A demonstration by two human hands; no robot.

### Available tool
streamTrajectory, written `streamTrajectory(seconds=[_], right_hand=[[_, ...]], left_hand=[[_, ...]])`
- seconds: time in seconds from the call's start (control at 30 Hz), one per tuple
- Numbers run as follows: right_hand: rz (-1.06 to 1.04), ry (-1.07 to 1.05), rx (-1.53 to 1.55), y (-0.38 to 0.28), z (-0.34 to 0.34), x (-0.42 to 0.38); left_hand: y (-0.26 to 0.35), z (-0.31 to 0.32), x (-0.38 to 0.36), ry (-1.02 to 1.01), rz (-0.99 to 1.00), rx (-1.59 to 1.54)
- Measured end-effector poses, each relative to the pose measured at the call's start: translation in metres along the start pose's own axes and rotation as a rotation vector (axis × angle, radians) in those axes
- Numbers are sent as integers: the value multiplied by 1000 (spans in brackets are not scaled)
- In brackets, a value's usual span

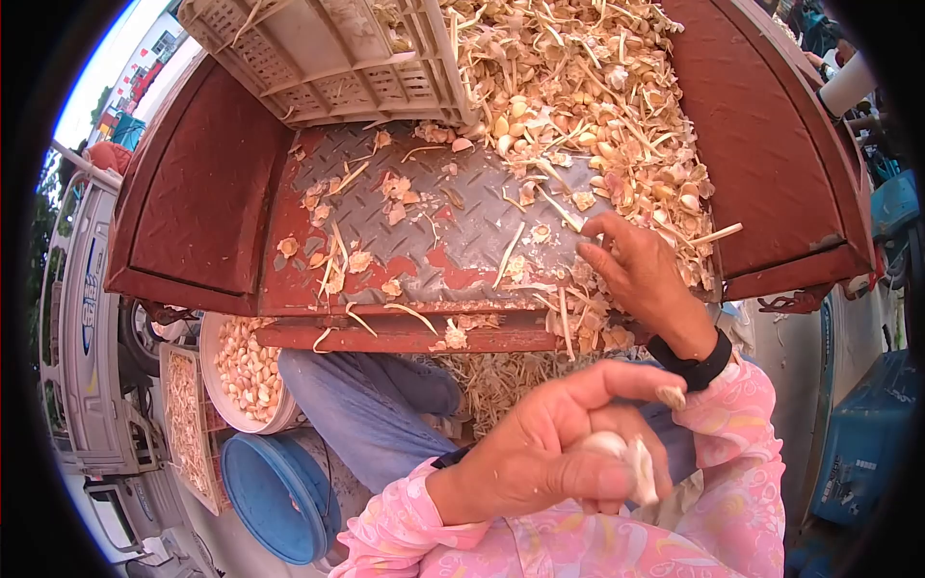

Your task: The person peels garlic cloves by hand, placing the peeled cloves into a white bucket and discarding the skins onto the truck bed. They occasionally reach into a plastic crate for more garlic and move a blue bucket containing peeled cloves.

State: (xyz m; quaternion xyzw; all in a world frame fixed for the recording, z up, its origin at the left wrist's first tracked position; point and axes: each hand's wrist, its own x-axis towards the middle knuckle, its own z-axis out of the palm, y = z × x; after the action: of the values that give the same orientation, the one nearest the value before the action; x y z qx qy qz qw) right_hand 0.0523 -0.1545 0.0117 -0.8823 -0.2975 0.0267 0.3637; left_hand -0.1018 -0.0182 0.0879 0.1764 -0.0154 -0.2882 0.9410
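Observation:
In the foreground, my left hand (549,443) is closed around whitish garlic (607,443), with a pale papery piece (641,472) by the thumb tip. Its forefinger points right, and a small tan scrap (671,396) shows at the tip. My right hand (650,275), with a black band at the wrist, hovers over the front of the garlic heap (617,87). Its thumb and forefinger are apart with nothing visible between them. A dry garlic stalk (559,207) ends close to those fingertips. The heap mixes loose cloves, skins and stalks.
A plastic crate (356,72) leans on the red metal truck bed (414,275), which has raised sides. At lower left are a white bucket of cloves (249,371), a crate of garlic pieces (188,424) and a blue lid or tub (275,496). Skins litter the ground.

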Motion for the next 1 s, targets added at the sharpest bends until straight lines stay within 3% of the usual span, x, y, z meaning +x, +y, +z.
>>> streamTrajectory(seconds=[0.03,0.13,0.23,0.37,0.53,0.67,0.73,0.77,0.83,0.9,0.97,1.0], right_hand=[[3,-20,1,-1,1,2],[42,-59,-28,-4,2,11],[92,23,-1,-2,-1,17],[0,190,-63,23,-2,21],[51,151,-2,24,-8,15],[168,88,506,37,-4,13],[195,113,729,24,-15,12],[203,118,733,21,-18,10],[214,112,762,16,-18,11],[87,102,599,22,-12,12],[-134,154,301,24,-3,10],[-76,130,283,21,-2,6]], left_hand=[[-3,10,-8,-117,-131,68],[-36,32,-13,-293,50,-45],[-37,33,-13,-367,31,-60],[-39,45,-9,-351,38,-289],[-46,38,-1,-478,161,-280],[-40,35,12,-622,372,-243],[-26,24,8,-380,397,40],[-11,16,-2,-60,343,298],[0,-31,18,586,537,1117],[14,-65,22,802,510,2080],[26,-72,20,777,421,1943],[34,-75,19,765,387,1875]])
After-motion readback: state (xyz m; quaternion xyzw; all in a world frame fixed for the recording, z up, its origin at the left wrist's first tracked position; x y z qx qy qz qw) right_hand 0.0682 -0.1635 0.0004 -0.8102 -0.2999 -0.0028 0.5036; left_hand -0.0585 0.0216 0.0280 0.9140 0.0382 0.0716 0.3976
